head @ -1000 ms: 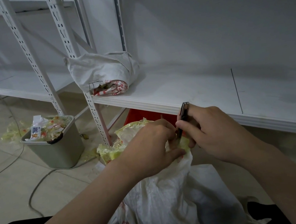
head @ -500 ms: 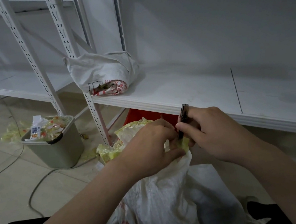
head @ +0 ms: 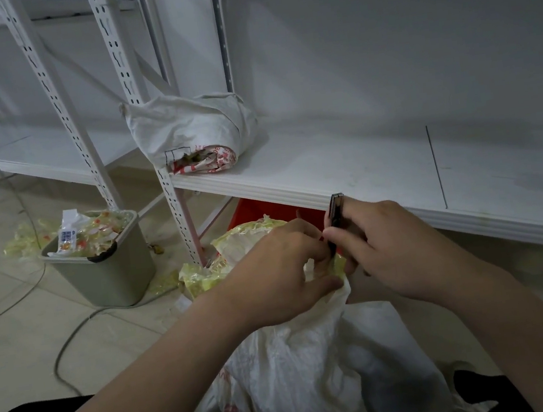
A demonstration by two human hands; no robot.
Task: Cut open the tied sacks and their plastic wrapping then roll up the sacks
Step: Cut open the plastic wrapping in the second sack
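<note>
1. Right of the frame: open room lay above the shelf board (head: 361, 166); a rolled sack (head: 191, 130) blocked its left end.
2. Centre: the left hand (head: 281, 266) gripping the white sack (head: 300, 357) and the right hand (head: 393, 252) holding a cutter (head: 335, 211) crowded the shelf edge; a red object (head: 257, 211) closed the space beneath.
3. Lower left: a full bin (head: 111, 282) stood near the slotted upright (head: 173, 201); a cable (head: 56, 362) trailed over the floor.

Woven sack (head: 301, 367): white, red print, upright on floor below shelf (head: 361, 166) front edge, neck bunched. Plastic wrapping (head: 203, 277): yellow-green, crumpled at sack top. Cutter (head: 335, 211): black, upright at neck. Rolled sack (head: 191, 130): lying on shelf, left end.
</note>
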